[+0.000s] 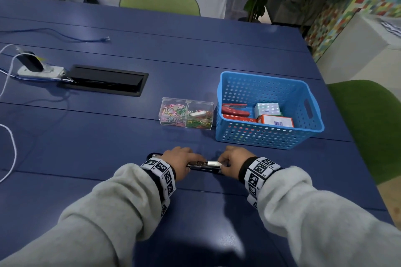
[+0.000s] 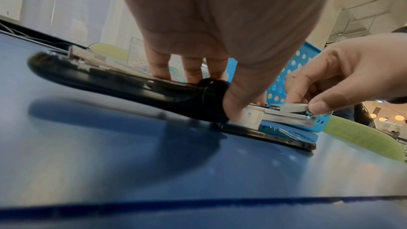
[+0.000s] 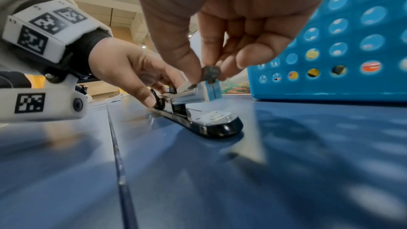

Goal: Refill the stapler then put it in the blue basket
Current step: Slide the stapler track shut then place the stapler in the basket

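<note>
Our stapler (image 1: pixel 204 166) lies opened left-right; our left hand (image 1: pixel 181 161) grips its hinge, our right hand (image 1: pixel 233 161) pinches staples (image 1: pixel 214 163). Basket (image 1: pixel 312 123) box reads "FABER-CA…".

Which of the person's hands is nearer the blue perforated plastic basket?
Right. The right hand lies just before the blue perforated plastic basket; the left hand sits farther left.

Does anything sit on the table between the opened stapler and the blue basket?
No. In the head view, only bare blue table separates the stapler from the blue basket.
</note>
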Motion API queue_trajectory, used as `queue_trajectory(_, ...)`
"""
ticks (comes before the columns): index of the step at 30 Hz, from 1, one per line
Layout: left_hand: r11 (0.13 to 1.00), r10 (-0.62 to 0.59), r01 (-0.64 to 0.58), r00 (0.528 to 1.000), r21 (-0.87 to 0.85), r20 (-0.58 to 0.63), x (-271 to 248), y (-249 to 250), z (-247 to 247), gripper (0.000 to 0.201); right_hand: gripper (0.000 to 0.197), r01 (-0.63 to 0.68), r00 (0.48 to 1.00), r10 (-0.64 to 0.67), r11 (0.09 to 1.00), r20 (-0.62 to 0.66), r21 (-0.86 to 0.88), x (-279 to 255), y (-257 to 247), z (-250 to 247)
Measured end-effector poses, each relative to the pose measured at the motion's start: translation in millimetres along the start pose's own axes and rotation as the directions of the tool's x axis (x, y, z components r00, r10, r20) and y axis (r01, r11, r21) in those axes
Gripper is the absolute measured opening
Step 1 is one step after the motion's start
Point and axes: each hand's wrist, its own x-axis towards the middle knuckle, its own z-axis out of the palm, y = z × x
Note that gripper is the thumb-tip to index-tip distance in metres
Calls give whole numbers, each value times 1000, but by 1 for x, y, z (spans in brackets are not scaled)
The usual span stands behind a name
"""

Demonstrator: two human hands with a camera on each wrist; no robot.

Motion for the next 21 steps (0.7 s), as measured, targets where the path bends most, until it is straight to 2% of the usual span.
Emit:
queue_trajectory(13, 1000, 13, -13, 1000, -16, 8, 4, -2, -1, 51, 20, -1, 1000, 3, 997, 24, -74, 5, -4, 1)
queue_trajectory(21, 984, -136, 134, 991, -119, -8, -2, -29, -6, 55, 23, -50, 998, 52, 997, 33, -53, 0, 4, 4)
